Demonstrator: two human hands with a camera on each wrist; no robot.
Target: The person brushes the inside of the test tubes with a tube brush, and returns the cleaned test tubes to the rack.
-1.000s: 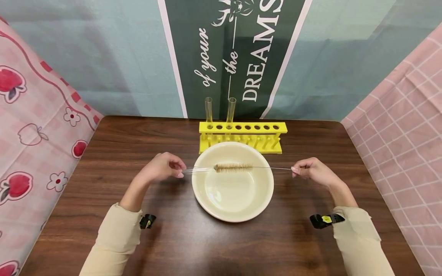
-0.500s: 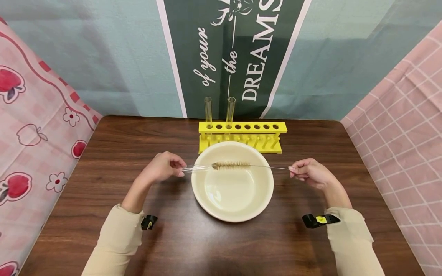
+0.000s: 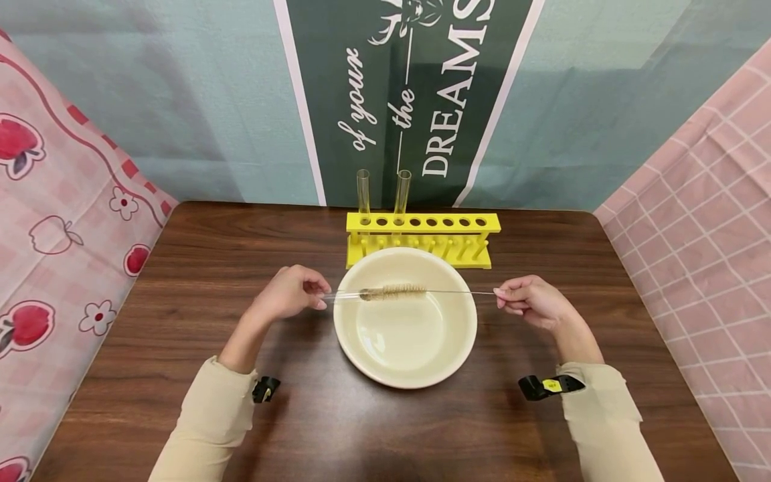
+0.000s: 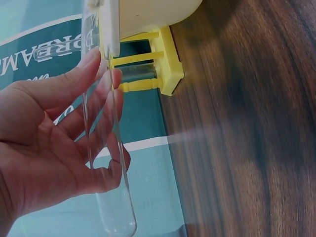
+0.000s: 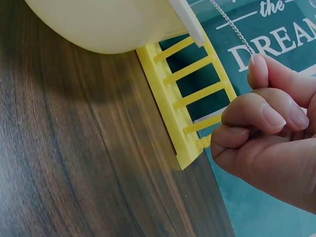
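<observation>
A clear glass test tube (image 4: 113,207) lies level over the left rim of a cream basin (image 3: 403,341). My left hand (image 3: 296,292) pinches the tube between thumb and fingers, its rounded end pointing left. The tan bristles of a test tube brush (image 3: 400,290) hang above the basin, their tip just inside the tube's mouth. At the far end of the brush's twisted wire stem (image 5: 232,24), my right hand (image 3: 530,300) pinches it between thumb and forefinger. In the right wrist view the other fingers are curled.
Behind the basin stands a yellow test tube rack (image 3: 423,223) with two upright glass tubes (image 3: 402,197) in its left part. The dark wooden table (image 3: 385,435) meets a printed cloth backdrop, with pink cloths at both sides.
My right hand has moved left with the brush, and the bristle tip has entered the tube's mouth. My left hand has shifted slightly right with the tube.
</observation>
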